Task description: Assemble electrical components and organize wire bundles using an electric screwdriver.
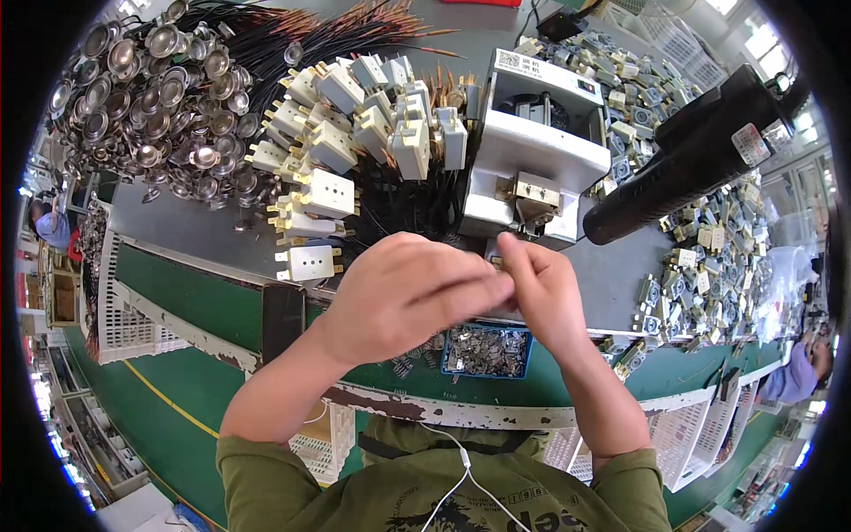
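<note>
Centrally, a person's bare left hand (390,297) and right hand (551,297) meet over the near edge of a grey surface (620,293). The left fingers are bent close together and blurred; the right thumb points up beside their tips, the other right fingers mostly hidden. Whether they pinch anything cannot be told. Just beyond stands a smooth, boxy white machine (578,155); to its left, cream blocks (328,194) with flat brass-coloured prongs lie heaped. A small part, if held, could slip unseen and be lost in the blue tray (529,350) of jagged, glinting metal bits below. The uneven heap might topple if the left hand brushes it. Farther left, shiny round metal discs (160,97) pile beside thin black wires (257,40).
</note>
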Motion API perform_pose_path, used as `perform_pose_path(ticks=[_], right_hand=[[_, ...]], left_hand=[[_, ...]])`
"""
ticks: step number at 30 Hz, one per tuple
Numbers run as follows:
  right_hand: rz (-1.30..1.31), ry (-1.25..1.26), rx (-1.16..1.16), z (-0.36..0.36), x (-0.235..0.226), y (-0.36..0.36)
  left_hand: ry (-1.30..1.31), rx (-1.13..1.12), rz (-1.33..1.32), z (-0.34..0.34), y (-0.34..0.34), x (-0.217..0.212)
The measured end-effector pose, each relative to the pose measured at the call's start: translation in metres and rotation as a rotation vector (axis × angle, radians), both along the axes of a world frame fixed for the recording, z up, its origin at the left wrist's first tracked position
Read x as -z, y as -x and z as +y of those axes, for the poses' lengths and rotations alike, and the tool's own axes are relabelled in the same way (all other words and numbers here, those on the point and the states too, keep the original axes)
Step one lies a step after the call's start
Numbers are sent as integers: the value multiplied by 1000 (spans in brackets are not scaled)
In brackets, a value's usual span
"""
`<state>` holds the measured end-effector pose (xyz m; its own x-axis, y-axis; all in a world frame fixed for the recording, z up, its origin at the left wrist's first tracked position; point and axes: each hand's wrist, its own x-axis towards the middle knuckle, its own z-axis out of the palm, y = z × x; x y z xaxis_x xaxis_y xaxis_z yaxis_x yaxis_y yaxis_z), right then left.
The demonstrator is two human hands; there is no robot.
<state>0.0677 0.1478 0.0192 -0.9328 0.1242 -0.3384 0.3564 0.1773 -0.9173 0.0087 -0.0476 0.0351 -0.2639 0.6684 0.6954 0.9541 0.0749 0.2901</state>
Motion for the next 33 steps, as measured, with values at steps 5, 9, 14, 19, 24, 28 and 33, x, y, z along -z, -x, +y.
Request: perform_pose_path(ticks=[5, 9, 14, 19, 24, 28, 33], right_hand=[[731, -788, -350, -17, 12, -18], [760, -646, -763, -73, 36, -46], [810, -601, -779, -97, 50, -44], [661, -171, -621, -43, -2, -51], [439, -399, -323, -2, -21, -43], [194, -388, -436, 17, -22, -43], [74, -470, -409, 32, -36, -84]], left_hand=[[-114, -191, -418, -16, -3, 3], [-119, -197, -572, -23, -1, -2], [-81, -215, -578, -25, -1, -5], [-25, -233, -561, -18, -3, -11], [293, -206, -200, 6, 2, 7], [310, -271, -112, 10, 15, 20], [293, -213, -126, 12, 17, 20]])
